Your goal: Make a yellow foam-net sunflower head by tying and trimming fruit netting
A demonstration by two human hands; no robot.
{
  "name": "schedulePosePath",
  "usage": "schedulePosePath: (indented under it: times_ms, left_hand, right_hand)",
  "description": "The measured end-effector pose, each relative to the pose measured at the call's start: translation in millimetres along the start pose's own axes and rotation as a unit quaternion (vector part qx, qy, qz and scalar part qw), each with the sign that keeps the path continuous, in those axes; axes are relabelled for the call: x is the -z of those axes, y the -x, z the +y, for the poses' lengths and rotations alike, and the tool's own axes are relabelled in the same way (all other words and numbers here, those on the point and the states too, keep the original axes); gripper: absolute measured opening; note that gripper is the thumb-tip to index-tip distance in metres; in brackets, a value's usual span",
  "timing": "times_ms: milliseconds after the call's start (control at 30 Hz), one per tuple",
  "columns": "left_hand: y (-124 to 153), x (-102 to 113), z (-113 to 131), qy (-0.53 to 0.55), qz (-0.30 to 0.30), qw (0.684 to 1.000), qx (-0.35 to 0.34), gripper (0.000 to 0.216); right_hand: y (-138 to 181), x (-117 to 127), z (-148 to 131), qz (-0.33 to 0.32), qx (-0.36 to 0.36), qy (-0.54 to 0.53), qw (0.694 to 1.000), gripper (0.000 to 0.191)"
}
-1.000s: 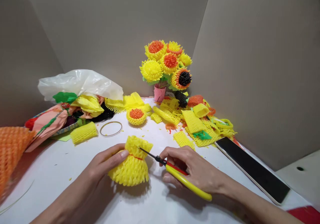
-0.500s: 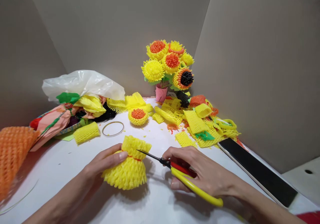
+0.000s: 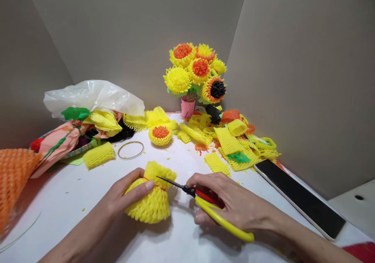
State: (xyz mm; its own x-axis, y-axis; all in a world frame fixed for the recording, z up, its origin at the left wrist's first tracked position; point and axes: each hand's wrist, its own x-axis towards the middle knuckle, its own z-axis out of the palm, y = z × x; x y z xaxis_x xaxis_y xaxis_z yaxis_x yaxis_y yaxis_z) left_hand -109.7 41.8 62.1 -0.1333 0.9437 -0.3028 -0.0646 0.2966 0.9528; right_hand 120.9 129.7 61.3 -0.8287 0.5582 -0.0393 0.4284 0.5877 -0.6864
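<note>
My left hand (image 3: 125,194) is closed around a yellow foam-net bundle (image 3: 152,200) tied at its neck with a red band, holding it on the white table (image 3: 73,200). My right hand (image 3: 231,204) grips yellow-and-red scissors (image 3: 211,210). Their dark blades point left, and the tips touch the bundle's frilled top near the red band.
A foam-net sunflower bouquet (image 3: 196,73) in a pink pot stands at the back. Yellow net scraps (image 3: 231,142), a small flower (image 3: 160,135), a net roll (image 3: 98,155), a metal ring (image 3: 130,150), a bag of materials (image 3: 88,110), orange net (image 3: 14,177) and a phone (image 3: 299,198) surround the hands.
The scissor tips have moved left into the bundle's neck. My left hand has shifted its grip a little on the bundle.
</note>
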Motion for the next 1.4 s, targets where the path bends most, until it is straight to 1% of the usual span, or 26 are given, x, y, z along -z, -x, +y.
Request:
schedulePosePath:
  times_ms: [133,267,400,600,700,867,933,1000,1067,1233,1333,1400]
  left_hand:
    - [-4,4,-3,-0.118,-0.003,0.993,-0.021,0.040]
    - [-6,4,-5,-0.164,0.018,0.986,-0.038,0.045]
    - [-5,2,-4,-0.161,0.017,0.986,-0.038,0.045]
    - [-3,0,-3,-0.140,0.015,0.990,-0.029,0.044]
    - [-4,2,-4,-0.139,0.014,0.990,-0.032,0.042]
    - [-6,7,-5,-0.145,-0.013,0.989,-0.024,0.042]
    - [-7,8,-6,-0.137,-0.008,0.990,-0.022,0.044]
    - [-7,8,-6,-0.127,-0.001,0.992,-0.023,0.045]
    - [-7,7,-6,-0.118,-0.008,0.993,-0.024,0.044]
    - [-4,4,-3,-0.093,-0.022,0.995,-0.016,0.041]
    - [-4,4,-4,-0.130,-0.010,0.991,-0.041,0.043]
    - [-5,5,-6,-0.179,0.017,0.981,-0.071,0.045]
  right_hand:
    - [0,-1,1,-0.007,-0.002,0.002,1.000,0.037]
    - [-2,-4,2,-0.002,-0.002,0.006,1.000,0.038]
    - [-5,-8,4,0.016,0.000,-0.004,1.000,0.035]
    - [-6,-10,6,0.042,0.029,0.006,0.999,0.019]
    - [-5,-10,6,0.049,0.034,0.005,0.998,0.019]
    - [-3,-12,9,0.055,0.042,0.022,0.997,0.018]
    - [-3,-13,9,0.051,0.042,0.013,0.998,0.017]
    - [-2,-13,9,0.046,0.037,0.003,0.998,0.018]
    - [-3,-13,8,0.042,0.029,0.003,0.999,0.020]
    - [-3,-7,3,0.026,0.002,0.017,0.999,0.033]
    - [-2,-4,-1,0.006,-0.011,0.009,1.000,0.037]
    - [-2,-2,-3,-0.004,-0.018,0.009,1.000,0.038]
